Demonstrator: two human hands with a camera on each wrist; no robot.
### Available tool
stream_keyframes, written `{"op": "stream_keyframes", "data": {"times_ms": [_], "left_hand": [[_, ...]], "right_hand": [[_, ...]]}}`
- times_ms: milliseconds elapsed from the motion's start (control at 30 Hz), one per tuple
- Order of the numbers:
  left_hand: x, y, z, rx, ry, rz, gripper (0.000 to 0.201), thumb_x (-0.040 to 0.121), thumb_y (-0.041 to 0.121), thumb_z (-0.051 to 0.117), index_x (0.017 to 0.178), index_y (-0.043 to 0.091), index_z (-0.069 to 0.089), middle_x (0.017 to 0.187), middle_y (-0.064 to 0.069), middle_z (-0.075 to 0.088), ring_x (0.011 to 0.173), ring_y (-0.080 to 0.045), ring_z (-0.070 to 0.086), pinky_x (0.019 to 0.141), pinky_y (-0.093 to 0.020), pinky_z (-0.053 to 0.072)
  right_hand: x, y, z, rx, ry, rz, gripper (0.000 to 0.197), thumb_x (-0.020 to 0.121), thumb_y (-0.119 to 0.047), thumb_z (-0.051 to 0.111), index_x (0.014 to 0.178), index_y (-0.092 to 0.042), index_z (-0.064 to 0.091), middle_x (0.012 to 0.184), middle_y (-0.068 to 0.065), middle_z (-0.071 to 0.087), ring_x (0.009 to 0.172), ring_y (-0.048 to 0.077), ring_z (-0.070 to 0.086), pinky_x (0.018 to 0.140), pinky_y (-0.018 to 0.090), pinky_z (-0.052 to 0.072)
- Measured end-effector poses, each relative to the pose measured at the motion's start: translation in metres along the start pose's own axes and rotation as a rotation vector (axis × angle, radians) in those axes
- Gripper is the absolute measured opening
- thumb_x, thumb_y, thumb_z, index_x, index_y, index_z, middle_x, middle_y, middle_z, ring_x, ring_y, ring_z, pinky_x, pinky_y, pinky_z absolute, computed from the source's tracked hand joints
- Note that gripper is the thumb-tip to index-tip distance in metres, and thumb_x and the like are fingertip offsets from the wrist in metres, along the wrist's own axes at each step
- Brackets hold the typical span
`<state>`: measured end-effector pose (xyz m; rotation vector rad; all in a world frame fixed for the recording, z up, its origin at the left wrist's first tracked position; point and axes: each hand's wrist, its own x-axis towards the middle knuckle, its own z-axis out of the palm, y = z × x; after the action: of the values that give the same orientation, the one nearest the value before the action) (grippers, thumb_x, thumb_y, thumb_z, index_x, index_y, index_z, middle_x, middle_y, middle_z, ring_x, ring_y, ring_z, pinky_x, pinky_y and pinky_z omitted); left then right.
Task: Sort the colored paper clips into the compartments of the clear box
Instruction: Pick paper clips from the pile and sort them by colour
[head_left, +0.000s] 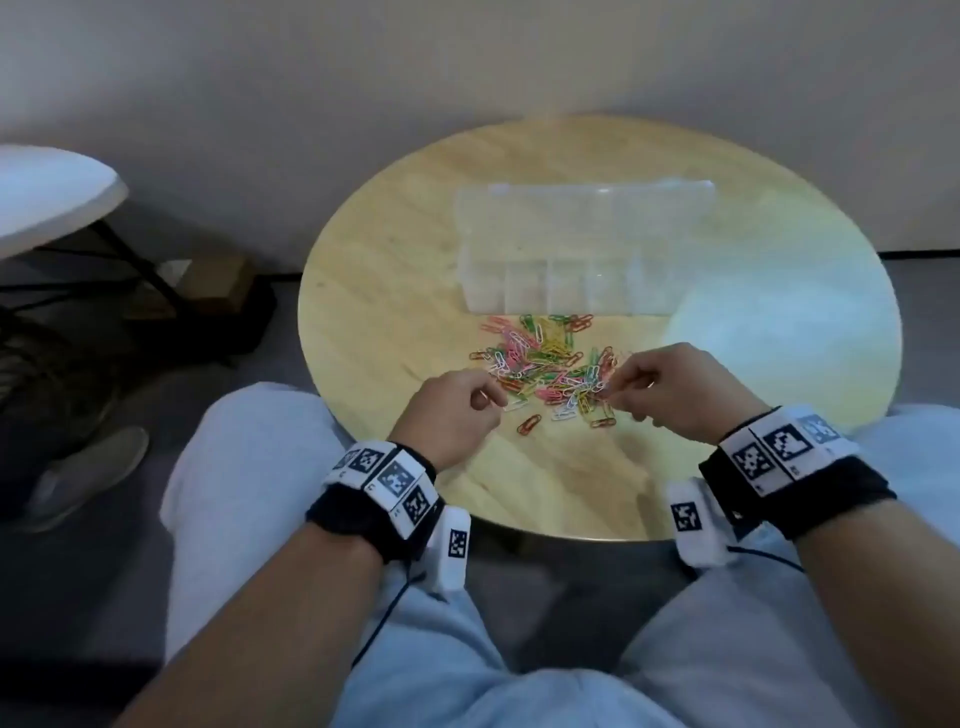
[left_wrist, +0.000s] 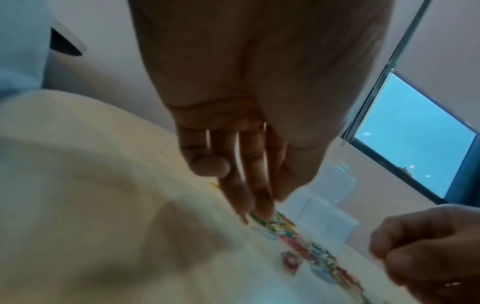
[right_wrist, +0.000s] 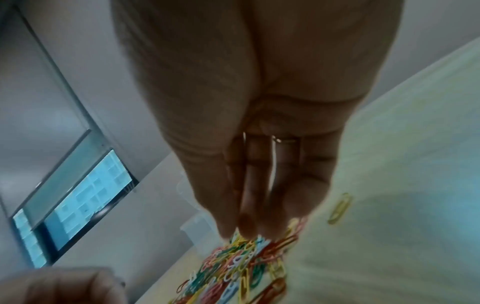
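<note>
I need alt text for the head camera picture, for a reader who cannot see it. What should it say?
Two hands, the left hand and right hand, work at the near edge of a pile of colored paper clips on a round wooden table. Behind the pile stands an open clear box, its compartments apparently empty. Both wrists wear marker bands.

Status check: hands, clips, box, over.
Left hand and right hand both picking at the heap of coloured paper clips; grasp unclear. Clear plastic compartment box open, looks empty. Nothing blocking it.

Black wristbands (head_left: 363, 514) carrying white coded tags, pale blue trousers (head_left: 467, 649), ring (right_wrist: 285, 140).
</note>
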<state>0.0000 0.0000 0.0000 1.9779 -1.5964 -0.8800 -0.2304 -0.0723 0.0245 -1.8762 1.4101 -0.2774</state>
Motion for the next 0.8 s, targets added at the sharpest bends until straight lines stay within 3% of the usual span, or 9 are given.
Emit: {"op": "stream_keyframes", "data": {"times_ms": [100,200,267,400,567,667,800], "left_hand": [[0.016,0.008,0.003,0.111,-0.060,0.001,0.007,0.084,0.026,0.070,0.089,0.029,0.066,0.080,0.014,0.063,0.077,-0.007,0.061,0.065,-0.024,0.046],[0.023,0.017,0.013,0.175,-0.104,-0.003,0.016,0.081,0.030,0.075,0.095,0.025,0.067,0.088,0.011,0.063,0.085,-0.011,0.061,0.076,-0.029,0.052],[0.026,0.024,0.020,0.225,-0.125,0.002,0.019,0.080,0.029,0.076,0.096,0.024,0.067,0.091,0.007,0.065,0.086,-0.013,0.062,0.078,-0.032,0.052],[0.029,0.029,0.023,0.265,-0.121,0.005,0.020,0.079,0.026,0.079,0.094,0.024,0.067,0.090,0.006,0.067,0.085,-0.014,0.061,0.075,-0.030,0.051],[0.032,0.032,0.028,0.280,-0.138,0.015,0.016,0.079,0.016,0.075,0.095,0.021,0.074,0.092,0.004,0.071,0.088,-0.014,0.065,0.078,-0.027,0.051],[0.033,0.033,0.032,0.317,-0.141,0.030,0.014,0.081,0.016,0.071,0.092,0.022,0.076,0.091,0.005,0.072,0.087,-0.014,0.066,0.076,-0.026,0.052],[0.032,0.035,0.030,0.313,-0.126,0.037,0.016,0.079,0.018,0.069,0.092,0.024,0.077,0.091,0.007,0.073,0.087,-0.014,0.065,0.069,-0.021,0.044]], "right_hand": [[0.010,-0.005,0.008,-0.165,-0.045,-0.006,0.007,0.081,-0.015,0.075,0.080,-0.022,0.076,0.076,-0.009,0.070,0.073,0.006,0.063,0.059,0.015,0.043],[0.007,-0.003,0.016,-0.239,-0.045,0.012,0.010,0.078,-0.017,0.078,0.087,-0.020,0.077,0.086,-0.004,0.072,0.085,0.014,0.065,0.074,0.025,0.050],[0.003,0.004,0.014,-0.271,-0.063,0.038,0.014,0.077,-0.017,0.078,0.091,-0.021,0.077,0.088,-0.003,0.073,0.085,0.015,0.064,0.077,0.027,0.050],[0.005,0.008,0.011,-0.277,-0.089,0.048,0.014,0.076,-0.019,0.079,0.089,-0.024,0.077,0.085,-0.003,0.072,0.082,0.015,0.063,0.074,0.027,0.050],[0.012,0.008,0.010,-0.292,-0.086,0.129,0.007,0.074,-0.027,0.081,0.071,-0.027,0.075,0.076,-0.005,0.070,0.074,0.014,0.065,0.070,0.032,0.057],[0.014,0.010,0.014,-0.349,-0.124,0.136,0.011,0.076,-0.030,0.077,0.068,-0.028,0.070,0.075,-0.007,0.067,0.075,0.014,0.063,0.066,0.029,0.053],[0.014,0.013,0.010,-0.323,-0.092,0.103,0.009,0.077,-0.022,0.068,0.067,-0.022,0.067,0.071,-0.006,0.066,0.067,0.013,0.059,0.058,0.025,0.045]]}}
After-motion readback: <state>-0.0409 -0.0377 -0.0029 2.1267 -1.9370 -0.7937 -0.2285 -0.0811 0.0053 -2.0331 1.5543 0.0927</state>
